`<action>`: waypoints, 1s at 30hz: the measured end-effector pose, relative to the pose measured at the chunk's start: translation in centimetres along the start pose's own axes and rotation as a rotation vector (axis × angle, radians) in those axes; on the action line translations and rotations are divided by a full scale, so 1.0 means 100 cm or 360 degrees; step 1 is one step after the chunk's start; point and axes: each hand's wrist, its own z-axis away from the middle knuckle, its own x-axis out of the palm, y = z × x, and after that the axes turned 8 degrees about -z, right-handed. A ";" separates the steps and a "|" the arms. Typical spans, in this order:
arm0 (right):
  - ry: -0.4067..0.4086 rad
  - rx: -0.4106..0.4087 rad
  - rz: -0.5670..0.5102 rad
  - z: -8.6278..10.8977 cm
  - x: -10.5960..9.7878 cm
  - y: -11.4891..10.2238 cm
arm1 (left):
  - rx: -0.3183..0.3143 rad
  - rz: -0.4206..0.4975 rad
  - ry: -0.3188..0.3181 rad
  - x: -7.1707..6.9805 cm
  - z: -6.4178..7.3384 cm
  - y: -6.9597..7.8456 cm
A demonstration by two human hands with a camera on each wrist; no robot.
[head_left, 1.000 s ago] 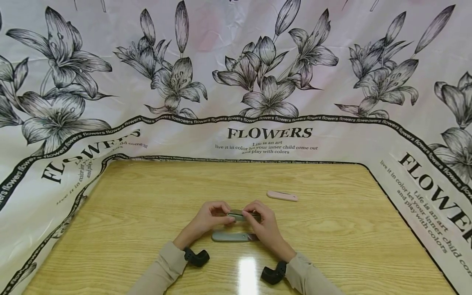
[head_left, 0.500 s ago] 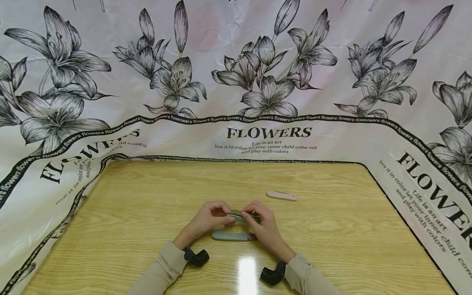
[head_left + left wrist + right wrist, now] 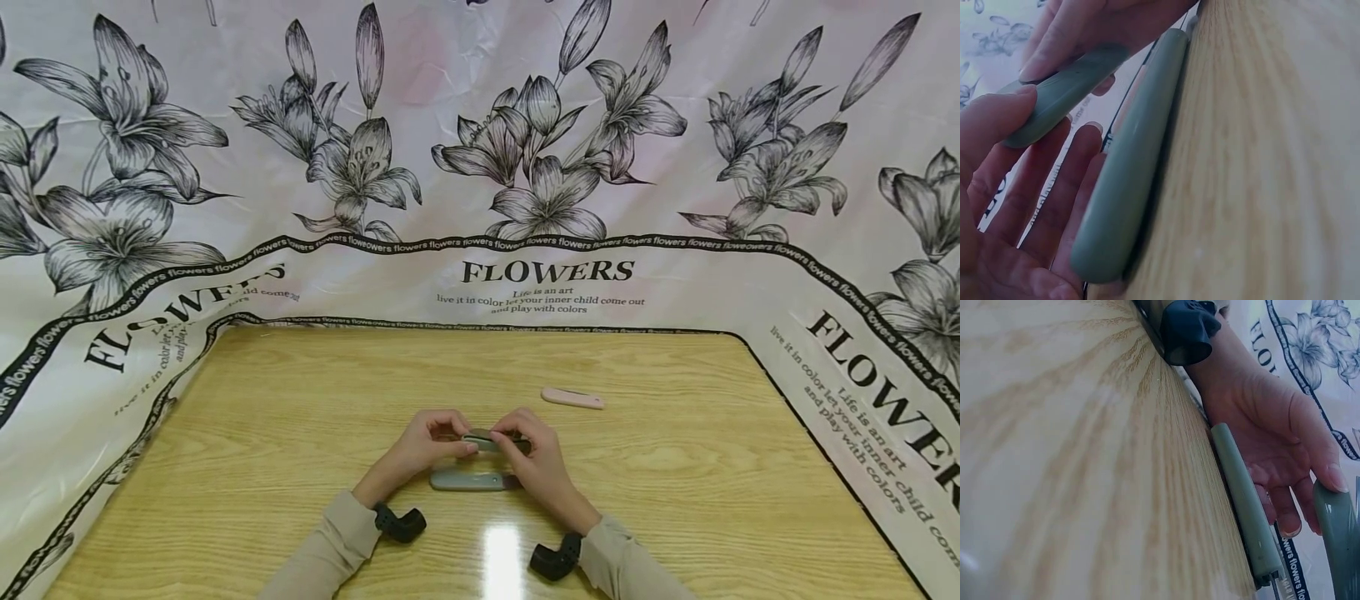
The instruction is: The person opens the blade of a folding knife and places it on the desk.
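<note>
Between both hands is a green folding knife [image 3: 486,444], held above the wooden table. My left hand [image 3: 423,442] pinches its left end between thumb and fingers. My right hand [image 3: 538,454] pinches near its top edge, at the right end. A dull strip, apparently the blade, shows along that edge. In the left wrist view, the left thumb presses the smooth green handle [image 3: 1063,94]. A second green folding knife [image 3: 467,481] lies on the table just below the hands, its blade partly out at the right and partly hidden behind the right hand.
A pink folding knife [image 3: 572,398] lies beyond the right hand. The wooden table [image 3: 300,383] is bordered by a flower-printed sheet [image 3: 547,283] behind and at both sides. Each wrist carries a black camera mount [image 3: 401,523].
Both hands stay in almost the same place around the held knife. The right hand has shifted very slightly, and the other knives lie where they were.
</note>
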 end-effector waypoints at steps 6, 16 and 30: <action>0.0033 -0.0020 0.0022 -0.007 0.000 -0.017 | 0.0018 -0.0022 0.0004 0.001 -0.001 -0.002; 0.0071 -0.0008 0.0010 0.005 -0.002 0.007 | 0.0027 -0.0006 -0.0002 0.001 -0.002 -0.001; 0.0080 0.0251 -0.0055 0.003 0.000 -0.007 | 0.0036 -0.0026 -0.0013 0.001 -0.002 -0.002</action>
